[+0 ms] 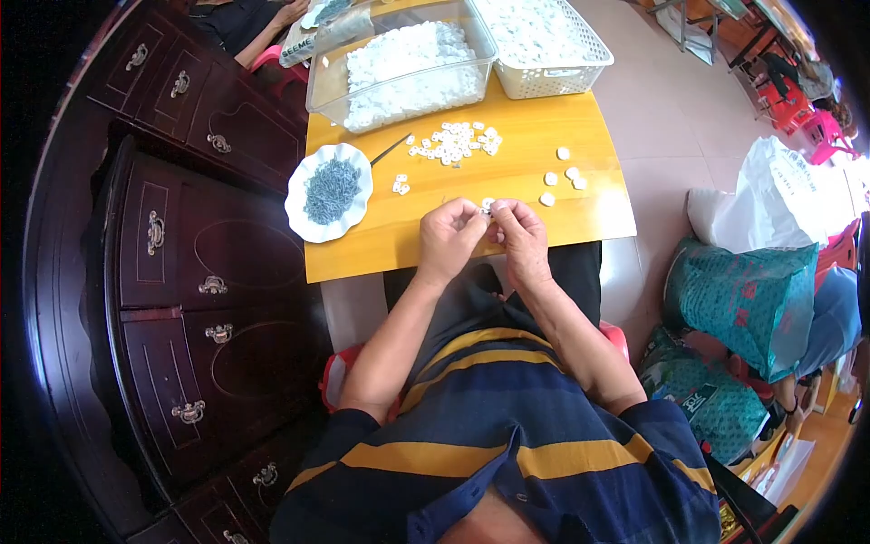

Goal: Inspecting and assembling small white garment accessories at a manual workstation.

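Observation:
Near the front edge of the wooden table, my left hand (447, 239) and my right hand (523, 239) meet with closed, pinching fingertips. A small white plastic piece (488, 204) shows between them, held by the right fingers. Whatever sits in the left pinch is too small to make out. Beyond the hands lies a loose pile of white plastic pieces with holes (459, 143). A few similar pieces (400, 185) lie apart to its left. Several rounded white pieces (551, 179) are scattered to the right. A white scalloped dish (302, 218) holds many thin grey metal pins (332, 190).
A dark thin rod (391, 149) lies by the dish. At the table's back stand a clear bin (328, 86) and a white perforated basket (553, 83), both full of white pieces. Dark drawers (227, 218) flank the left; large sacks (743, 295) stand right. Another person's arm (263, 41) shows far left.

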`<state>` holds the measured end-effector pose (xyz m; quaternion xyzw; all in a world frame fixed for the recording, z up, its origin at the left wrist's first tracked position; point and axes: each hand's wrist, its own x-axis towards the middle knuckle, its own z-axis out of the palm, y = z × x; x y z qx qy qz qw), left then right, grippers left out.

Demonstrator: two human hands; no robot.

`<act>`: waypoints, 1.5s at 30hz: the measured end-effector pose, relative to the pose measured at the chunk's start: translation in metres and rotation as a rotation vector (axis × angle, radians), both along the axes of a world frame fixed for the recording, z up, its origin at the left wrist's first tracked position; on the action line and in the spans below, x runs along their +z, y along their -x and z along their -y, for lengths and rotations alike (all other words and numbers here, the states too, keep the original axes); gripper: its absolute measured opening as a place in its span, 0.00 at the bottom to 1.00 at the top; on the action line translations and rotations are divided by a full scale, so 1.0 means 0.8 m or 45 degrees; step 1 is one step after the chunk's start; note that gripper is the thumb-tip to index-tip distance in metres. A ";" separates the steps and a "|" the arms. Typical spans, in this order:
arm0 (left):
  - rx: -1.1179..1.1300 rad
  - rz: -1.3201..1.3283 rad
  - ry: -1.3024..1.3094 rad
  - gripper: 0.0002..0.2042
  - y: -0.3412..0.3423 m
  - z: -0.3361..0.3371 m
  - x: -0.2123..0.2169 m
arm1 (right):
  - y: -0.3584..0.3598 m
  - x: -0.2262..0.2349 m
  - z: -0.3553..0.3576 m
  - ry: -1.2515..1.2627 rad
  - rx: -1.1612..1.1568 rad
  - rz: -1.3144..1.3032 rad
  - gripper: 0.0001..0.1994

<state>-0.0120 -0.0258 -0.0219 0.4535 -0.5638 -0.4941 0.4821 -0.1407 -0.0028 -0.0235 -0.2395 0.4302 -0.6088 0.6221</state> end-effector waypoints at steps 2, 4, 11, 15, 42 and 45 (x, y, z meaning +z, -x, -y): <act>0.029 0.012 0.012 0.07 0.004 -0.002 -0.001 | 0.000 -0.002 0.001 -0.013 -0.006 0.026 0.06; 0.059 0.024 0.023 0.06 0.006 -0.005 -0.001 | 0.000 -0.003 0.001 -0.028 -0.012 0.051 0.06; 0.072 -0.119 -0.042 0.04 0.008 -0.011 -0.006 | -0.002 0.001 -0.002 -0.057 -0.003 0.067 0.06; 0.040 -0.114 -0.028 0.05 0.007 -0.012 -0.003 | -0.001 -0.002 -0.003 -0.035 0.006 0.055 0.05; -0.210 0.544 0.697 0.09 -0.029 0.003 0.028 | 0.025 0.011 -0.007 -0.058 0.295 -0.146 0.06; -0.217 0.531 0.714 0.08 -0.026 0.000 0.029 | 0.032 0.005 -0.008 -0.056 0.339 -0.162 0.07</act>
